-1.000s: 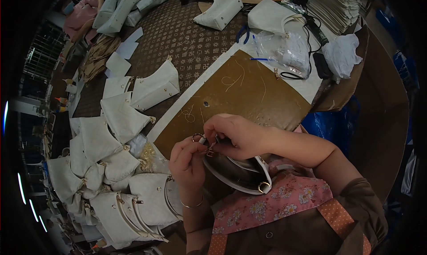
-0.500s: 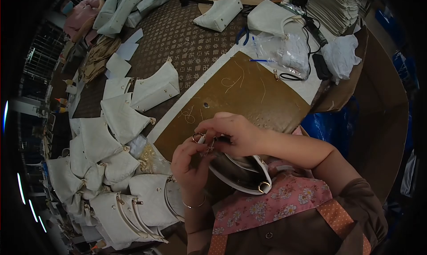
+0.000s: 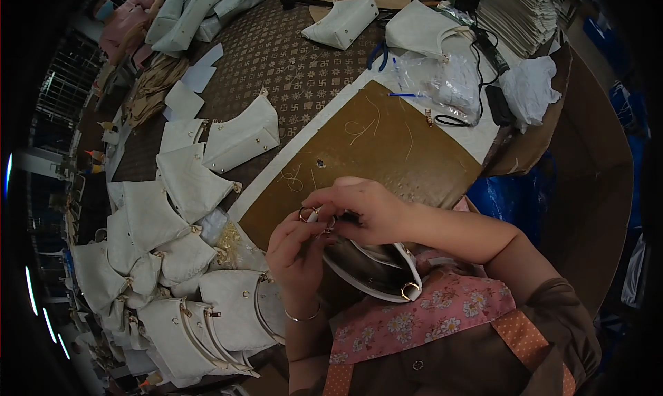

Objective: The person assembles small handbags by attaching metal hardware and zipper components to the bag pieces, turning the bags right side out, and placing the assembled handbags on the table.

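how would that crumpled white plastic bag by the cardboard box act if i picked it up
The white plastic bag is probably floppy, since its thin skin is full of creases. It may be light for its size, though its contents are hidden. Its loose, uneven shape suggests it would sag rather than roll.

- Left hand (image 3: 293,254) and right hand (image 3: 369,206) are pinching small gold metal hardware (image 3: 330,225) at end of open, dark-lined white handbag (image 3: 376,270).
- Brown rectangular mat (image 3: 407,151) is lying partly beneath hands.
- White textured handbags (image 3: 152,216) are overlapping left of mat.
- Blue-handled pliers (image 3: 377,56) are lying beyond.
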### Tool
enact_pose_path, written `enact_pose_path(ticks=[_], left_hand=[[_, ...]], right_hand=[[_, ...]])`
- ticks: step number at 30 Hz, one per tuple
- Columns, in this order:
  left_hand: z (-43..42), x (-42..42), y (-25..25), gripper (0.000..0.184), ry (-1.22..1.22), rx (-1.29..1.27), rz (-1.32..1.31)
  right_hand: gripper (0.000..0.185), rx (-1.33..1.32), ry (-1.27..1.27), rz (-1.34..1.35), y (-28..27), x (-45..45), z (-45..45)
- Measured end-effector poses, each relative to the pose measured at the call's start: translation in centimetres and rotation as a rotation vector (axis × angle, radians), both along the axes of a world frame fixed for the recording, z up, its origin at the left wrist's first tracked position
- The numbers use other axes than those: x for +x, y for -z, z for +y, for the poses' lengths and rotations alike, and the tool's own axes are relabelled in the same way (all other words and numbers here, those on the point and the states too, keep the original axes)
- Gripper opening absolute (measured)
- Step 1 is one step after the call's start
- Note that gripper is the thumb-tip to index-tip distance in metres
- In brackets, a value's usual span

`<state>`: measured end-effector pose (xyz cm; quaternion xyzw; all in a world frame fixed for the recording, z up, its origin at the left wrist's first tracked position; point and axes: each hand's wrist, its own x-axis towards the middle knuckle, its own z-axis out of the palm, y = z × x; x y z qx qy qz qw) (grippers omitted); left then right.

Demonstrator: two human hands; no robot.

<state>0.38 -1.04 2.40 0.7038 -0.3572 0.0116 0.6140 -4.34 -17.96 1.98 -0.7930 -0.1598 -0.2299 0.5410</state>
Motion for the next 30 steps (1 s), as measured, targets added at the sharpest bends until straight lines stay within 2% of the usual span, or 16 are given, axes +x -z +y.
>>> enact_pose_path(ticks=[7, 12, 16, 19, 24, 30], left_hand=[[0.1, 0.4, 0.4, 0.021, 0.01, 0.025, -0.063], [0.3, 0.8, 0.3, 0.023, 0.027, 0.036, 0.007], [0.4, 1.1, -0.4, 0.023, 0.078, 0.081, -0.051], [0.4, 0.9, -0.4, 0.022, 0.072, 0.072, 0.025], [0.1, 0.6, -1.0, 0.021, 0.032, 0.133, -0.139], [0.0, 0.8, -1.1, 0.022, 0.041, 0.179, -0.171]], right_hand=[[0.042, 0.084, -0.01, 0.038, 0.4, -0.1, 0.0], [0.04, 0.075, -0.008, 0.077, 0.4, -0.3, 0.1], [0.039, 0.074, 0.003, 0.098, 0.2, -0.3, 0.1], [0.039, 0.08, 0.008, 0.094, 0.1, -0.3, 0.1], [0.039, 0.078, 0.023, 0.084, 0.0, -0.2, 0.0], [0.035, 0.096, 0.017, 0.106, 0.1, -0.4, 0.0]])
